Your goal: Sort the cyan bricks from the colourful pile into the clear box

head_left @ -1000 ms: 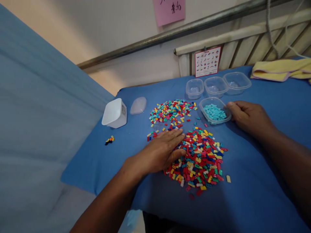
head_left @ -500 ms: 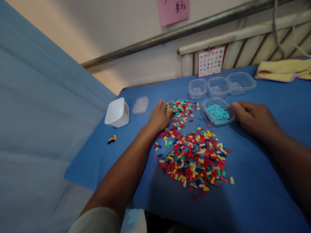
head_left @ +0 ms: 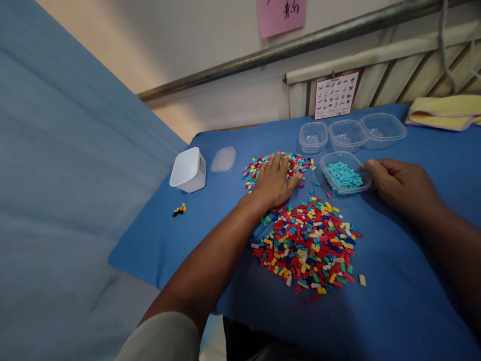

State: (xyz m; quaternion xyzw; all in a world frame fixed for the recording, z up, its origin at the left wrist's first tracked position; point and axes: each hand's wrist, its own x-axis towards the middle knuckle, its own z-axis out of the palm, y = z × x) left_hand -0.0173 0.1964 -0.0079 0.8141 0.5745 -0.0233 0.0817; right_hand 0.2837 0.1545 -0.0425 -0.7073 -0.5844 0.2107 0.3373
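My left hand [head_left: 275, 181] lies flat with its fingers spread over the smaller, farther pile of mixed building bricks [head_left: 255, 165]. Its palm hides part of that pile. Closer to me spreads a larger heap of small red, yellow, blue, green and white bricks [head_left: 308, 245]. To the right, my right hand [head_left: 398, 183] pinches the rim of a clear plastic tub [head_left: 347, 189] between thumb and fingers. Turquoise bricks [head_left: 342, 175] cover the tub's bottom. A few loose bricks lie between the tub and the piles.
Behind the tub stand three clear tubs [head_left: 347, 145] in a row. At left are a white container [head_left: 188, 170], a clear lid [head_left: 224, 159] and a small cluster of black, orange and yellow bricks [head_left: 180, 209]. A yellow cloth [head_left: 443, 111] lies back right, near a picture card [head_left: 335, 95].
My left hand has moved right, from the left edge of the farther pile onto its middle. My right hand still grips the tub. The view has shifted slightly.
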